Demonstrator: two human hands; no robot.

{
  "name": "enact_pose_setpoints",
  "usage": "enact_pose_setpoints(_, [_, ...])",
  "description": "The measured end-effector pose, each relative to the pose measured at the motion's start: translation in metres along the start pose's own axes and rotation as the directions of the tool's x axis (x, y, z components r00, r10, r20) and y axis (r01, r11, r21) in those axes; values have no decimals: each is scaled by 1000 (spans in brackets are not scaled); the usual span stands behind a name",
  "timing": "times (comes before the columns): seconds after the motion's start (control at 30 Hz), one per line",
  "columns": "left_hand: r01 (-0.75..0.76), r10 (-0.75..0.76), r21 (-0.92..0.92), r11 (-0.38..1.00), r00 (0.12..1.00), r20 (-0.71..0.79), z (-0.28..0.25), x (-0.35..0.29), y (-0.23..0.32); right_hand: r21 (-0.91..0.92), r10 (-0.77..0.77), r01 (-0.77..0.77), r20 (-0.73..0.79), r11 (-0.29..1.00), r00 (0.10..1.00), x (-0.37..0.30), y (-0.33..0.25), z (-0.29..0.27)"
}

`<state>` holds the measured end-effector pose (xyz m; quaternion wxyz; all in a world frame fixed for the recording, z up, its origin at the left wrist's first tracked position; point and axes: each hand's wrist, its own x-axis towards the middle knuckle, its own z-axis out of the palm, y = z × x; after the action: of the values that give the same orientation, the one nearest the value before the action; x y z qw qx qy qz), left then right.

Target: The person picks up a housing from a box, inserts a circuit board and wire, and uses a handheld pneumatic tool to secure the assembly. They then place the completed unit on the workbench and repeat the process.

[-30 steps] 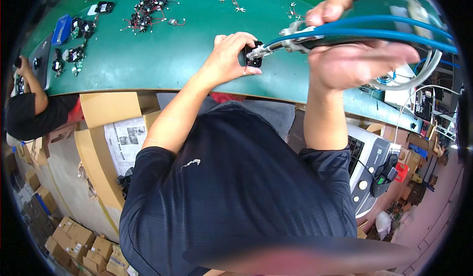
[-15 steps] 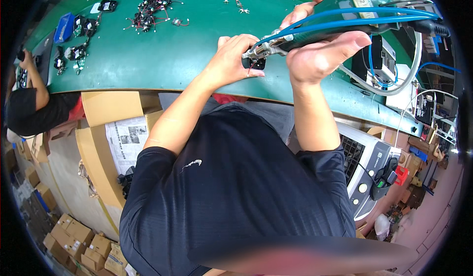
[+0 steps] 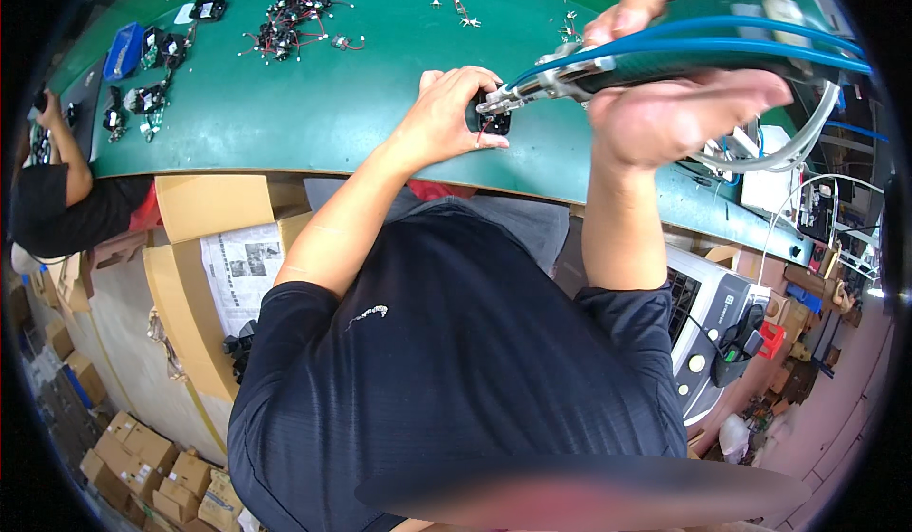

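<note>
My left hand (image 3: pixel 446 114) is closed around a small black plastic part (image 3: pixel 496 123) near the front edge of the green table (image 3: pixel 380 85). A thin red wire shows on the part. From the right, my right hand (image 3: pixel 646 119) grips the dark green body of a power screwdriver (image 3: pixel 727 5), slightly blurred by motion. Its metal nose points left and down, with the tip over the black part; whether it touches a screw cannot be made out. Blue hoses (image 3: pixel 722 46) run along the tool.
A pile of small black parts with wires (image 3: pixel 290 19) lies at the back. Further left are a blue tray (image 3: pixel 124 52) and black assemblies (image 3: pixel 147 100). A co-worker (image 3: pixel 71 190) sits at far left. An open cardboard box (image 3: pixel 190 285) stands below the table edge.
My right hand and the screwdriver have moved right and tilted lower, and the tool's nose has shifted slightly right over the part. My left hand has stayed in place.
</note>
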<state>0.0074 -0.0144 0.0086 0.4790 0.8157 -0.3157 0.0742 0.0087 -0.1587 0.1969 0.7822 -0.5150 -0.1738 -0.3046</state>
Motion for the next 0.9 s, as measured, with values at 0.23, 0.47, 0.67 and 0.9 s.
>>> enact_pose_setpoints(0.23, [7, -7, 18, 1000, 1000, 5, 0, 0, 2, -246, 133, -160, -123, 956, 983, -23, 37, -19])
enact_pose_setpoints(0.47, [-2, 2, 10, 1000, 1000, -6, 1, -1, 0, -187, 77, -105, -150, 977, 986, -22, 45, -26])
enact_pose_setpoints(0.67, [10, -10, -17, 1000, 1000, -10, 1, -2, 1, -229, 105, -128, -109, 965, 988, -26, 43, -26])
enact_pose_setpoints(0.9, [42, -42, -31, 999, 999, -5, 0, -1, -2, -155, 136, -138, -23, 978, 990, -29, 53, -38])
